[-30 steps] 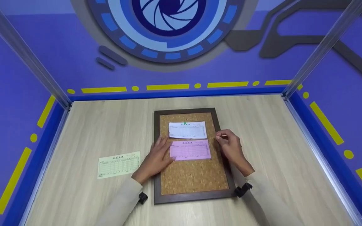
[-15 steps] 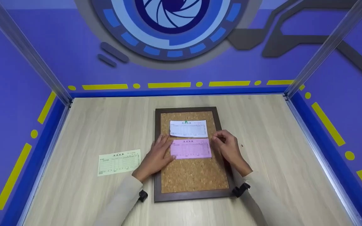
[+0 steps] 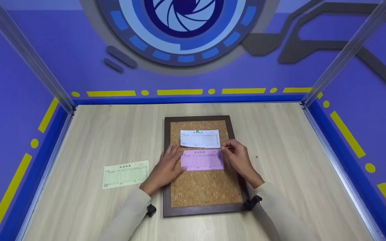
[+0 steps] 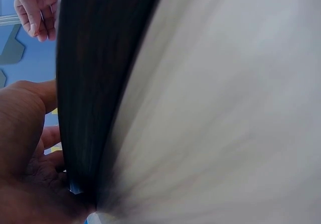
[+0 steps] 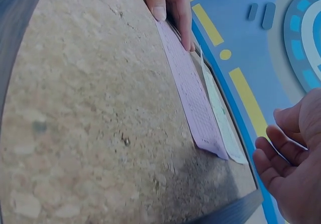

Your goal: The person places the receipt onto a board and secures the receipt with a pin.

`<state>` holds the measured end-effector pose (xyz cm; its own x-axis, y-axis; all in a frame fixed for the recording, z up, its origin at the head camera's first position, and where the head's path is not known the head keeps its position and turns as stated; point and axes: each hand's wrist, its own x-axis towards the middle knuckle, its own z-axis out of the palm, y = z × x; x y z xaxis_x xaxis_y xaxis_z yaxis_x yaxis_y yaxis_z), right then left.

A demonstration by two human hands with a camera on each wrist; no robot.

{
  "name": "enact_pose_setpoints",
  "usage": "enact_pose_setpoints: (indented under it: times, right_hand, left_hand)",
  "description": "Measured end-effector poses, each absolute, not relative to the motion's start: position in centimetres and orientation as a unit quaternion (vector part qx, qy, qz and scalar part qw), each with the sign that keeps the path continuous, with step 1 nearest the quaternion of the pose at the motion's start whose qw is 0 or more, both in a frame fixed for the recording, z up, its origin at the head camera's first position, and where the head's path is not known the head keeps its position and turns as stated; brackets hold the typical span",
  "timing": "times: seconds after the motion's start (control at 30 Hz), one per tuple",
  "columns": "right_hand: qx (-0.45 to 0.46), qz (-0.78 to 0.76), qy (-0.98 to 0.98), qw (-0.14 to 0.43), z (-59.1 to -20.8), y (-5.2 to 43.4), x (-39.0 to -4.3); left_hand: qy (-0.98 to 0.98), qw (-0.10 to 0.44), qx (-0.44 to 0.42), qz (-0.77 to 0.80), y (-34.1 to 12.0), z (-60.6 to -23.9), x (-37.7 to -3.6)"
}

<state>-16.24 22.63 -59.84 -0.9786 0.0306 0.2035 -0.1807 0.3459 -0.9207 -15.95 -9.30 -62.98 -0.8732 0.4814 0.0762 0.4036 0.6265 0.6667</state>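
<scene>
Pink slip (image 3: 202,160), white slip (image 3: 200,138), speckled-tan corkbd (image 3: 206,187).

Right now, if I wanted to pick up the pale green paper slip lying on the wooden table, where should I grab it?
Take the pale green paper slip by its left short edge, coming from the left. It lies flat and alone on the wooden table, so slide a fingertip under that edge, then pinch. Its right end lies near the left hand resting on the cork board.

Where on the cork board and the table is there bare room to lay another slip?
Bare cork lies below the pink slip, down to the frame's near edge. Bare table lies right of the board, and behind the green slip on the left. The board's upper half is crowded: white slip, pink slip, left hand, right hand.
</scene>
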Motion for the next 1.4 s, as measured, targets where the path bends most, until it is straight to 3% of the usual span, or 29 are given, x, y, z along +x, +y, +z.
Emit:
enact_pose_setpoints:
  times: [0.57,1.4]
  right_hand:
    - [0.065,0.570,-0.815,0.078,-60.2,20.9,-16.5]
    - [0.083,0.542,-0.836,0.027,-60.7,19.0,-16.6]
  left_hand:
    - [0.905,0.071,0.233,0.349,-9.2,-62.9,-15.9]
    - [0.896,0.046,0.251,0.363,-9.4,-63.0,-15.9]
